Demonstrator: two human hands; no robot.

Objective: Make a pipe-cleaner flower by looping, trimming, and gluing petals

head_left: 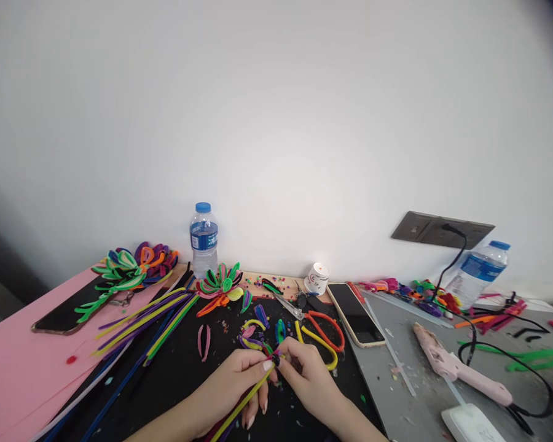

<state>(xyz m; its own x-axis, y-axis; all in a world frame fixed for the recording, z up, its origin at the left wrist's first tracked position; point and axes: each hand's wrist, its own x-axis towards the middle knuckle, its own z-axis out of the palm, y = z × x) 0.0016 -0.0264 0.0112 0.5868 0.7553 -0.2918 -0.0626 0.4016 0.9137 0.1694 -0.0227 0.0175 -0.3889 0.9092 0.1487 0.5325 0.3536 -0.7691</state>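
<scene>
Both hands meet low over the black mat (175,374). The left hand (233,383) is closed around a bundle of pipe-cleaner stems (239,405) — a yellow-green one shows clearest — keeping it angled up so its tip is in reach. The right hand (304,374) pinches that tip, fingertips pressed on a small dark twist (too small to make out). Folded petal loops (258,334) lie just beyond, and the red-handled pliers (325,331) and phone (354,313) sit to the right.

No wording can be made out.
The clear plastic water bottle (203,238) at 11 o'clock carries a blue label, its print too small to read.
</scene>
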